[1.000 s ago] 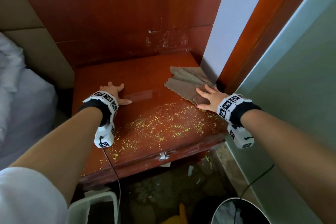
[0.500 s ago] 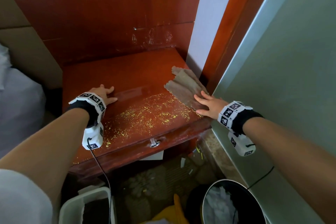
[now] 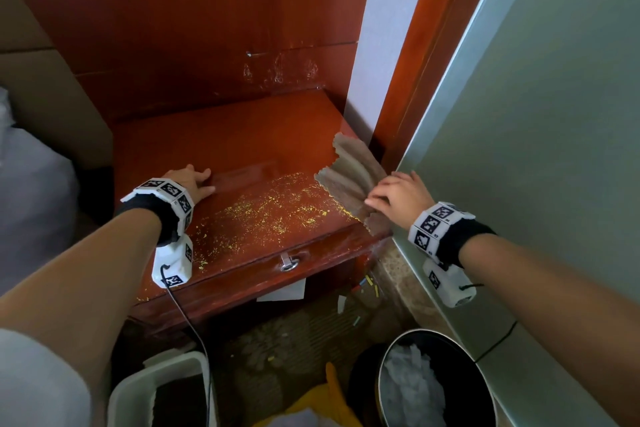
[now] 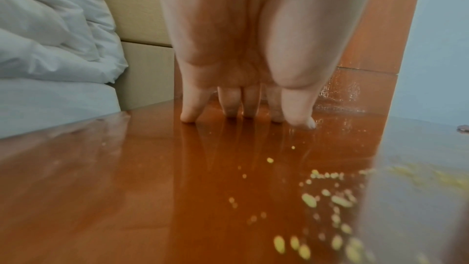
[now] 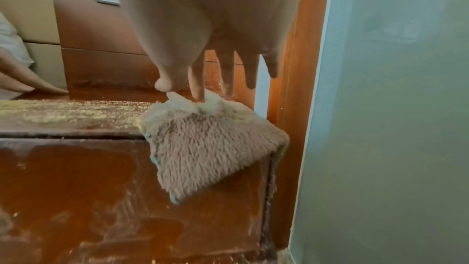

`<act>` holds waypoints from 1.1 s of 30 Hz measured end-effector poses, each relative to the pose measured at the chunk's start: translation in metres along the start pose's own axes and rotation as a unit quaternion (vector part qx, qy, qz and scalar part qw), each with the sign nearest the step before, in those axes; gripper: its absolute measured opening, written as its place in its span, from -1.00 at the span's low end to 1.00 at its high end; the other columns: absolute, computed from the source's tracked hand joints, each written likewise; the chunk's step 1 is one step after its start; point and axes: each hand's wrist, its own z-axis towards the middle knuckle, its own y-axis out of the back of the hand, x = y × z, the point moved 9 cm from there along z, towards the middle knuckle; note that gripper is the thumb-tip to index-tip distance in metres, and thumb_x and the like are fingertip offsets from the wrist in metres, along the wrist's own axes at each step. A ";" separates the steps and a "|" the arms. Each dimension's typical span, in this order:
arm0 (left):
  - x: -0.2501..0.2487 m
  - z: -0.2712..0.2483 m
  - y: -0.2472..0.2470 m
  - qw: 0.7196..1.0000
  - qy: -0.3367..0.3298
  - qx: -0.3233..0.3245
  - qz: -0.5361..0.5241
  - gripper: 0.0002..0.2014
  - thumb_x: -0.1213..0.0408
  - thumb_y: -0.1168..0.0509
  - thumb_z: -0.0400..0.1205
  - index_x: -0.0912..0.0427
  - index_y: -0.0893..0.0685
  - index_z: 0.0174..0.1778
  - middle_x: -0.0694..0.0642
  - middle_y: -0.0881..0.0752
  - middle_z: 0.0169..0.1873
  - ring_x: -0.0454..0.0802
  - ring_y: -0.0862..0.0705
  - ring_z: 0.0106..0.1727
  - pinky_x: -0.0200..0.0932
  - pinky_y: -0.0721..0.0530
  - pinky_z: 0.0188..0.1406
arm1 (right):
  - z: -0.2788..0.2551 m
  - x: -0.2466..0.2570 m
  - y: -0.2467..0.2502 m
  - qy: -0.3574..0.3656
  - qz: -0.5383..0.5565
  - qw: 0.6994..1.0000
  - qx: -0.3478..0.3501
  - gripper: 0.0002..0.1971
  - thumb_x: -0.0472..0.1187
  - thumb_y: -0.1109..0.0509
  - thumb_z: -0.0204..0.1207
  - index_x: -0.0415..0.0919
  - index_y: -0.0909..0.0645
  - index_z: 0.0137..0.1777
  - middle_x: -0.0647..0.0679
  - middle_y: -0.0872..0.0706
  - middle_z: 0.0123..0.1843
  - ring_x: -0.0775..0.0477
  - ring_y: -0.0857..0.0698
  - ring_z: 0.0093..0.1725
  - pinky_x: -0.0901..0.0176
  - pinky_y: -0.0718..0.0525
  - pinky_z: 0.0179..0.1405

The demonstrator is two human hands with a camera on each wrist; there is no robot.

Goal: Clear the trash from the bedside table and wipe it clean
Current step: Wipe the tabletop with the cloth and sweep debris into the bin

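Note:
The red-brown bedside table (image 3: 207, 135) carries a spread of yellow crumbs (image 3: 270, 211) across its front middle, which also show as blurred crumbs (image 4: 330, 204) in the left wrist view. My left hand (image 3: 192, 180) lies flat on the bare left part of the tabletop (image 4: 127, 168), fingers (image 4: 248, 105) straight and holding nothing. My right hand (image 3: 394, 196) presses down with straight fingers (image 5: 228, 71) on a brown fluffy cloth (image 3: 349, 177) at the front right corner. One corner of the cloth (image 5: 210, 148) hangs over the table's front edge.
A black bin (image 3: 478, 374) with white crumpled paper stands on the floor below the right corner, and a white bin (image 3: 156, 371) stands to its left. Paper bits (image 3: 363, 288) litter the floor. A frosted panel (image 3: 536, 149) rises on the right, and bedding (image 3: 31, 191) lies on the left.
My right hand has dragged the cloth from the back right toward the front right corner, where it now overhangs the edge. The left hand stays flat in place.

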 end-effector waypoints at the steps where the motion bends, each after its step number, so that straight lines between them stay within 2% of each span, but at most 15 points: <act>1: 0.000 0.000 0.000 1.000 0.000 -0.001 -0.003 -0.46 -0.03 -0.04 0.72 -0.06 -0.12 0.64 0.16 -0.06 0.65 0.26 -0.25 0.59 0.06 -0.41 0.47 | 0.006 0.005 0.005 0.004 0.009 1.000 -0.013 -0.59 0.16 -0.15 0.62 0.10 -0.51 0.41 -0.05 -0.42 0.54 -0.19 -0.27 0.58 -0.22 -0.08 0.60; 3: 0.001 0.000 0.001 1.000 0.000 0.000 -0.007 -0.46 -0.03 -0.04 0.72 -0.07 -0.12 0.64 0.16 -0.05 0.65 0.25 -0.24 0.59 0.05 -0.42 0.46 | 0.020 0.018 0.001 0.016 0.036 0.999 0.010 -0.51 0.11 -0.19 0.62 0.11 -0.32 0.55 -0.09 -0.20 0.65 -0.23 -0.16 0.62 -0.23 -0.10 0.61; 6: 0.001 -0.001 0.001 1.000 0.001 0.005 -0.011 -0.46 -0.03 -0.04 0.72 -0.08 -0.12 0.63 0.15 -0.06 0.65 0.24 -0.23 0.60 0.06 -0.40 0.49 | 0.037 0.027 -0.018 0.007 0.060 0.993 0.100 -0.44 0.06 -0.16 0.66 0.18 -0.10 0.63 -0.05 0.09 0.71 -0.30 0.09 0.67 -0.28 0.03 0.63; 9: 0.001 0.000 0.000 1.000 0.004 0.010 -0.019 -0.47 -0.01 -0.03 0.73 -0.07 -0.12 0.64 0.15 -0.04 0.65 0.23 -0.21 0.61 0.05 -0.35 0.52 | 0.052 0.021 -0.029 -0.010 0.057 0.987 0.151 -0.42 0.04 -0.12 0.68 0.25 0.04 0.63 -0.06 0.23 0.70 -0.35 0.17 0.66 -0.32 0.03 0.62; 16: 0.006 0.009 0.002 0.999 0.004 0.038 -0.034 -0.48 0.02 -0.09 0.72 -0.13 -0.15 0.62 0.10 -0.02 0.66 0.22 -0.15 0.63 0.08 -0.32 0.56 | 0.087 0.020 -0.028 0.001 0.013 0.984 0.175 -0.39 0.12 -0.08 0.67 0.33 0.15 0.61 -0.04 0.28 0.70 -0.40 0.20 0.64 -0.32 -0.01 0.62; 22: 0.003 0.016 0.005 0.997 0.007 0.060 -0.041 -0.41 0.03 -0.13 0.70 -0.14 -0.06 0.63 0.11 0.06 0.66 0.23 -0.03 0.65 0.09 -0.14 0.61 | 0.123 0.032 -0.023 0.008 -0.004 0.982 0.188 -0.38 0.14 -0.08 0.66 0.34 0.17 0.61 -0.04 0.28 0.70 -0.42 0.20 0.64 -0.37 -0.11 0.59; 33: 0.002 0.026 0.008 0.996 -0.007 0.083 -0.042 -0.36 -0.01 -0.14 0.69 -0.14 0.02 0.64 0.15 0.14 0.66 0.20 0.05 0.66 0.07 -0.02 0.61 | 0.160 0.050 -0.013 0.006 -0.009 0.982 0.188 -0.39 0.16 -0.06 0.66 0.33 0.17 0.61 -0.03 0.26 0.70 -0.48 0.20 0.62 -0.41 -0.04 0.56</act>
